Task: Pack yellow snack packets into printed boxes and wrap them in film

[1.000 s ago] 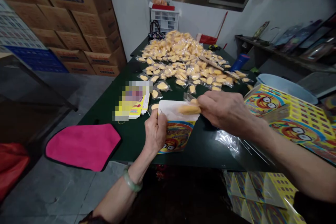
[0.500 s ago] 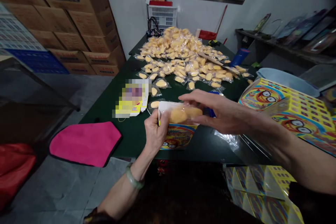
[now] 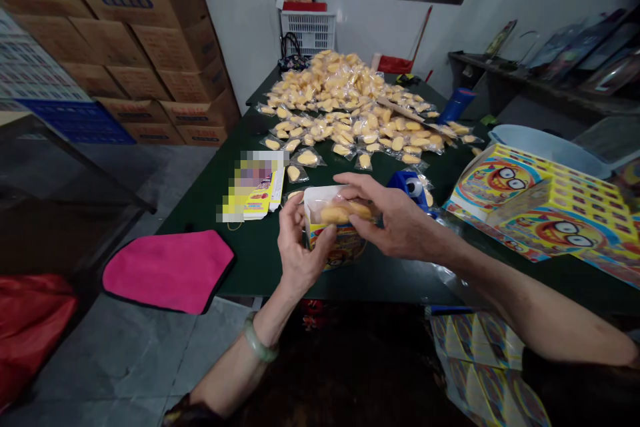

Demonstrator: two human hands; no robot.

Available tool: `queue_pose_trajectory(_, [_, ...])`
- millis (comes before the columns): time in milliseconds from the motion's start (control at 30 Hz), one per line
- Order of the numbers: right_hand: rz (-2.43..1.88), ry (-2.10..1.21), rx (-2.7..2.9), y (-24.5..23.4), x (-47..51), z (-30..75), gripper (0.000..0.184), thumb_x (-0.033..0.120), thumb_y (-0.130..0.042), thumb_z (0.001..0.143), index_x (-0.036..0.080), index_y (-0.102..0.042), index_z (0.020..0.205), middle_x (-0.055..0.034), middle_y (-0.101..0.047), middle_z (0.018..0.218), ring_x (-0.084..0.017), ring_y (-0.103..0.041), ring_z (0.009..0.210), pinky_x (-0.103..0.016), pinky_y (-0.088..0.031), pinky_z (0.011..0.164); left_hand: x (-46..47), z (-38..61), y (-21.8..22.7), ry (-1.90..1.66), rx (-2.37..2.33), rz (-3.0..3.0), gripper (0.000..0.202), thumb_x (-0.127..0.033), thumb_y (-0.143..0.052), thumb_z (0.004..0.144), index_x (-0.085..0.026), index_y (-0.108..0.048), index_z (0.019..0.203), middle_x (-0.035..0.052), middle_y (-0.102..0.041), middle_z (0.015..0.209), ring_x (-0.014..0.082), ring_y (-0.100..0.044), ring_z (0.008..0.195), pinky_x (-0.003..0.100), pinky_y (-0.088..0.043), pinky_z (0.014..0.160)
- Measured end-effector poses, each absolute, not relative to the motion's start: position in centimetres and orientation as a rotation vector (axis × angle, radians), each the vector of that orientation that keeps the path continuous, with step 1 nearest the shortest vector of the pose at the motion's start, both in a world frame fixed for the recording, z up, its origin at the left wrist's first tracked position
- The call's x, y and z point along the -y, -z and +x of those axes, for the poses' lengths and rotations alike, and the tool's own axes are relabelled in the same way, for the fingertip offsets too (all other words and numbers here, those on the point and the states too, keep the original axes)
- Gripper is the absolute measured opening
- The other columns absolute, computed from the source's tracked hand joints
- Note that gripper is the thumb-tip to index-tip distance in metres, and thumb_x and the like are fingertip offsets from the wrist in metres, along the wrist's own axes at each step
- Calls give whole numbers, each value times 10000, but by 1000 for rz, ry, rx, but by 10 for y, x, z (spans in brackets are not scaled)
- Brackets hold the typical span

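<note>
A small printed box [image 3: 335,240] with a cartoon face stands at the near edge of the dark green table [image 3: 240,240]. My left hand [image 3: 299,250] is closed round its left side. My right hand [image 3: 390,217] covers the open top, its fingers pinching clear-wrapped yellow pieces [image 3: 343,212] that sit inside the box. A blue tape dispenser [image 3: 407,183] lies just behind my right hand.
A big heap of wrapped yellow pieces [image 3: 345,100] covers the far table. Flat yellow box blanks [image 3: 545,207] lie right, a small yellow stack [image 3: 255,190] left. A pink cloth [image 3: 170,270] hangs off the near edge. Cartons [image 3: 125,47] stack up on the left. A pale tub [image 3: 545,150] stands behind.
My right hand brought the yellow wrapped pieces down from the flap into the box. The box came upright and nearer to me, and my left hand shifted its hold round it.
</note>
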State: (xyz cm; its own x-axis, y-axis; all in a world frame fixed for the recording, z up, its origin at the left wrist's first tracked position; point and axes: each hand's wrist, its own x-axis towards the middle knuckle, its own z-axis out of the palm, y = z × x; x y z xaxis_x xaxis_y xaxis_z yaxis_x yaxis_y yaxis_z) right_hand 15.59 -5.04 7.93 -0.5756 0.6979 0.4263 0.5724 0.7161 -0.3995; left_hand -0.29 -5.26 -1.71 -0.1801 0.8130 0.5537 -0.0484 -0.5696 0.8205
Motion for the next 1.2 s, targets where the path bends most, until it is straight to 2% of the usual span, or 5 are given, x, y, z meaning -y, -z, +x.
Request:
queue_pose_trajectory(200, [-1033, -142, 2361, -93, 54, 177, 305, 190, -586, 813, 163, -595, 1117, -116, -633, 1090, -226, -587, 994, -360, -492, 818, 50, -3, 1, -1687, -1225, 1536, 257, -356, -665, 734, -159, -574, 873, -1, -584, 711, 112, -503, 603, 225, -417, 545])
queue_pose_trajectory(333, [-1054, -122, 2268, -91, 47, 182, 171, 115, -530, 841, 163, -643, 961, -29, -650, 776, -124, -584, 682, -244, -459, 638, 52, -5, 2, -1665, -1185, 1414, 266, -351, -615, 744, -160, -568, 922, 16, -602, 770, 128, -536, 644, 236, -440, 572])
queue_pose_trajectory(567, [-976, 237, 2479, -75, 44, 169, 241, 73, -414, 867, 131, -647, 836, -71, -644, 782, -140, -564, 698, -238, -407, 604, 52, -5, 1, -1731, -979, 1332, 311, -239, -604, 660, -171, -521, 951, 6, -584, 808, 128, -547, 665, 236, -451, 586])
queue_pose_trajectory(1067, [-950, 161, 2657, -55, 49, 174, 253, 6, -449, 765, 169, -643, 774, -70, -631, 791, -183, -520, 749, -314, -374, 654, 54, 3, 0, -1743, -924, 1237, 386, -149, -551, 597, -183, -494, 976, 10, -562, 846, 128, -539, 698, 227, -450, 595])
queue_pose_trajectory(1200, [-903, 44, 2222, -66, 62, 172, 317, 64, -421, 839, 194, -628, 1041, -103, -603, 1052, -207, -559, 959, -363, -457, 789, 56, 4, 2, -1673, -987, 1247, 321, -176, -536, 657, -186, -513, 977, 19, -562, 854, 146, -545, 725, 255, -461, 642])
